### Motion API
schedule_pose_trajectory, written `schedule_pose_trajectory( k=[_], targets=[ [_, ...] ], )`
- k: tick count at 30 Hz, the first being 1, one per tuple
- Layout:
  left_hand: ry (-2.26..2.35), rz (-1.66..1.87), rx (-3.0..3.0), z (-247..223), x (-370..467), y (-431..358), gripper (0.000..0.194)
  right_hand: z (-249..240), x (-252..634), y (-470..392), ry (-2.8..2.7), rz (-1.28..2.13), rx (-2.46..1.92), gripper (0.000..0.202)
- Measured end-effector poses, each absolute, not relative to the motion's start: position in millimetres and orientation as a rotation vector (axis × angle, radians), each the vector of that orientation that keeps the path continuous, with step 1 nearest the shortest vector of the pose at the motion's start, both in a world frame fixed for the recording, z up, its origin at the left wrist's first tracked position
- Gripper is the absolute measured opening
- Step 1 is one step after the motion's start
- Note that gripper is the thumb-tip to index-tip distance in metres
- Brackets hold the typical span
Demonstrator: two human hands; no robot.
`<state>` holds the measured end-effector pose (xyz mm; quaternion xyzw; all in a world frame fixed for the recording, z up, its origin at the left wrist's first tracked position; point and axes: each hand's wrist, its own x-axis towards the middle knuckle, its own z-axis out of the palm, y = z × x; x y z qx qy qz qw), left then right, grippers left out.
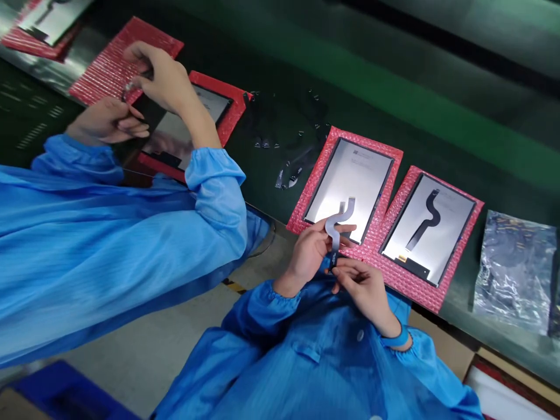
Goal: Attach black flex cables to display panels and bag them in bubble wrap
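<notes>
A curved grey flex cable (333, 229) is held between my two hands, above the lower edge of a display panel (356, 175) on pink bubble wrap (301, 198). My left hand (310, 248) is closed on the cable's middle, its fingers behind the strip. The fingertips of my right hand (361, 286) pinch the cable's dark lower end. To the right, a second display panel (446, 216) rests on pink bubble wrap, with a black flex cable (433, 219) lying across it.
At the left, a co-worker's hands (166, 81) work over red bubble wrap (105, 70) and another panel (170, 131). Loose cables (293, 169) lie scattered on the green table (271, 70). A clear plastic bag (514, 268) of parts is at the right.
</notes>
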<state>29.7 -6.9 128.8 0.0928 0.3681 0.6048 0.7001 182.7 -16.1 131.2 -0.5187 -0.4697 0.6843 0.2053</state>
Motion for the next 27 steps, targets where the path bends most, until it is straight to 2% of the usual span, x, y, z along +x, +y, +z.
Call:
schedule_pose_trajectory(
  k=[7,16,27],
  targets=[
    [0.838,1.331,0.199,122.3,33.3,-6.7,0.037,131.7,185.5,-16.4,-1.226,1.934,-1.369,0.047],
    [0.819,1.305,0.228,123.9,34.0,-4.8,0.046,122.4,190.1,-22.5,-1.129,1.966,-1.355,0.048],
    [0.854,1.278,0.22,126.7,37.0,-2.7,0.046,124.8,192.0,-23.4,-1.109,1.939,-1.361,0.046]
  ],
)
